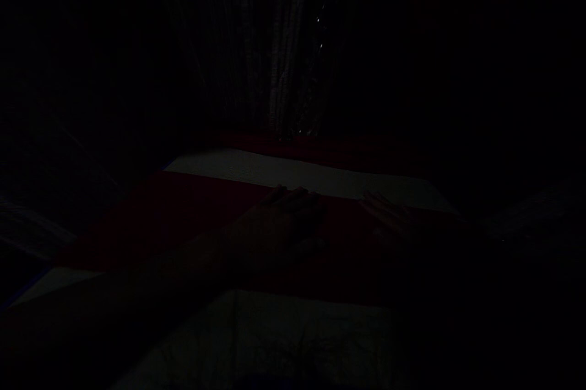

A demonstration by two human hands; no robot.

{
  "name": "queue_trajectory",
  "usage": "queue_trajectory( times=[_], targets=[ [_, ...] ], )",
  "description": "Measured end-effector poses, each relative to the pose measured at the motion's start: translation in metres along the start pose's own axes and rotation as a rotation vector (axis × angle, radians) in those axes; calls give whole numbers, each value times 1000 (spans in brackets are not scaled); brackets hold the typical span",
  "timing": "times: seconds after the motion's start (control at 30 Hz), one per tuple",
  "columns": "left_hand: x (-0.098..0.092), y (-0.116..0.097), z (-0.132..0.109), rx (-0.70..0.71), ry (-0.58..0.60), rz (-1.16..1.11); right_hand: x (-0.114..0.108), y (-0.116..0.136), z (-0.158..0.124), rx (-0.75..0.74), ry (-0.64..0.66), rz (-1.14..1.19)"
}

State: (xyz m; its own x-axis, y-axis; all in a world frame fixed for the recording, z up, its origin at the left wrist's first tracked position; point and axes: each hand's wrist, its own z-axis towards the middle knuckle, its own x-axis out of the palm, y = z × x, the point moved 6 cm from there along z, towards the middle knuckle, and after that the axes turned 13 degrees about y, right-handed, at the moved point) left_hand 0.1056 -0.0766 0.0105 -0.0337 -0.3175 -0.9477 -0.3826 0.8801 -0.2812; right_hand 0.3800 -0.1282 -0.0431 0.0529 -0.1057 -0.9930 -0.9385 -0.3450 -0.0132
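Observation:
The view is very dark. A red cloth or sheet (pixel 183 207) lies flat over a pale surface (pixel 274 317), with a pale strip (pixel 256 167) beyond it. My left hand (pixel 288 219) rests on the red area, its fingers stretched out toward the pale strip and the thumb apart. To its right, my right hand (pixel 389 216) lies on the red area too, with its fingers extended near the strip's lower edge. Nothing shows in either hand. Shadow hides most of the right hand's wrist and arm.
Behind the pale strip is a darker red band (pixel 320 149). Hanging folds of some material (pixel 284 60), with a few small glints, rise at the back centre. A blue edge (pixel 27 286) runs along the left side. Darkness hides the right side.

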Motion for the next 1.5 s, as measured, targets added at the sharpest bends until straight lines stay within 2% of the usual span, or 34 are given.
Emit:
queue_trajectory(
  times=[0.23,0.37,0.47,0.57,0.7,0.83,1.03,1.1,1.23,1.27,1.37,1.5],
  targets=[
    [-1,2,1,1,-7,-41,-5,-4,3,-20,-87,16],
    [1,3,2,-13,3,-30,-16,12,13,34,-175,28],
    [0,3,3,-8,-1,-25,-27,25,23,48,-185,21],
    [0,2,4,-8,6,-29,-33,25,23,82,-183,20],
    [-1,2,3,-12,2,-33,-21,12,10,133,-181,36],
    [0,2,3,-12,5,-33,2,-1,1,105,-83,48],
    [2,3,3,-24,21,-37,1,0,0,89,-78,36],
    [2,3,3,-28,24,-31,-3,8,1,105,-117,62],
    [2,5,1,-11,4,-18,-12,25,2,140,-283,126],
    [2,5,1,-9,6,-18,-12,30,3,128,-284,134],
    [3,8,-1,-11,35,-19,-4,35,7,91,-173,169],
    [3,11,-2,-2,60,-32,3,19,6,169,-78,219]
  ],
)
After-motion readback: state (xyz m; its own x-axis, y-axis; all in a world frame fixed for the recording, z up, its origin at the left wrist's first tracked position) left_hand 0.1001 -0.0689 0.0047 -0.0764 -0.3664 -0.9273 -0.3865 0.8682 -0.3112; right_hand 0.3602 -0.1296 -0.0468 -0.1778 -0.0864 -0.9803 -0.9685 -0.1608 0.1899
